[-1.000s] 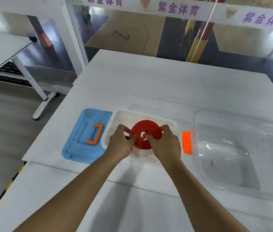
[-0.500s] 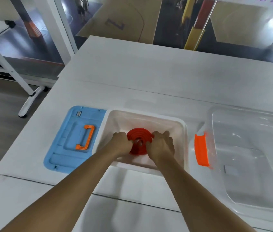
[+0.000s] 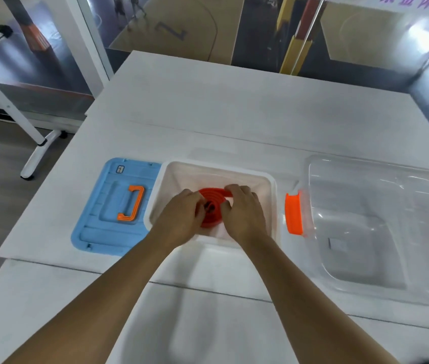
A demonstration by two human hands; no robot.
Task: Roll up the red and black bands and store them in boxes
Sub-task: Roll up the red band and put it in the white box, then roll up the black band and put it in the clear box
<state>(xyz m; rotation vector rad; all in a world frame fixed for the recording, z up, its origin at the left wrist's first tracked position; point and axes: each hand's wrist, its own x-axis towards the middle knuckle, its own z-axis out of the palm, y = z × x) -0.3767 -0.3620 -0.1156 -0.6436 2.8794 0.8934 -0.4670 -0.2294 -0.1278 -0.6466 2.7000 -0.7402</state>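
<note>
A rolled red band (image 3: pixel 212 206) lies inside the white box (image 3: pixel 268 179) at the middle of the table. My left hand (image 3: pixel 182 219) grips the roll from its left side, fingers curled over it. My right hand (image 3: pixel 242 214) holds it from the right, with the band's loose outer end sticking out under its fingers. Both hands reach down into the box and cover much of the roll. No black band is in view.
A blue lid (image 3: pixel 113 208) with an orange handle lies flat left of the white box. A large clear box (image 3: pixel 366 232) with an orange latch (image 3: pixel 293 214) stands to the right. The white table (image 3: pixel 234 106) stretches beyond; its edges drop to the floor at left.
Both hands have lowered the red roll from above the rim down into the white box. The outer end of the band has come a little loose at the top.
</note>
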